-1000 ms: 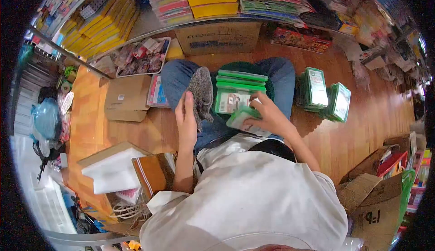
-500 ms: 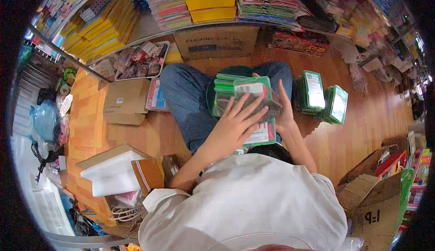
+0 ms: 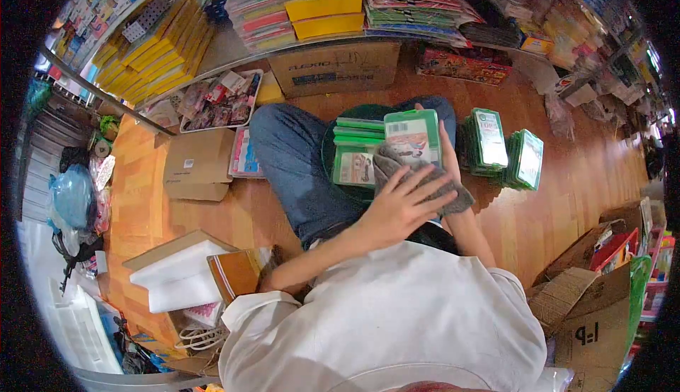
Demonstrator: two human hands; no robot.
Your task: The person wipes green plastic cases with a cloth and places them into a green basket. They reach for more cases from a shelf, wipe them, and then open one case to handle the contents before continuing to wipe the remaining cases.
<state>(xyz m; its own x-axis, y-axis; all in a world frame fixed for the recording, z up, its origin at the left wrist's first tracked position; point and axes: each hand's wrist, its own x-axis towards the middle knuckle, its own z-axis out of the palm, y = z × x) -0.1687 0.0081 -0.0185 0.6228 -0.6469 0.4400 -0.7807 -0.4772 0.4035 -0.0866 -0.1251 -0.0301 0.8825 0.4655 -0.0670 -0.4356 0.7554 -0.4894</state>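
My right hand holds a flat green-edged plastic case with a printed label and barcode, its fingers along the far right edge. My left hand presses a grey cloth over the lower part of that case, fingers spread across the fabric. Just left of it, more green cases sit between my legs on a dark green round container, whose shape is mostly hidden. Two stacks of similar green cases, a nearer-left stack and a right stack, stand on the floor.
A flattened cardboard box and a white tray of small packets lie to the left. An open box with white foam is nearer. Shelves with yellow boxes run along the front. A large carton stands right.
The cloth and my left hand have moved right and toward my body across the case. The case's label now shows more fully, and the case in the container is more exposed.
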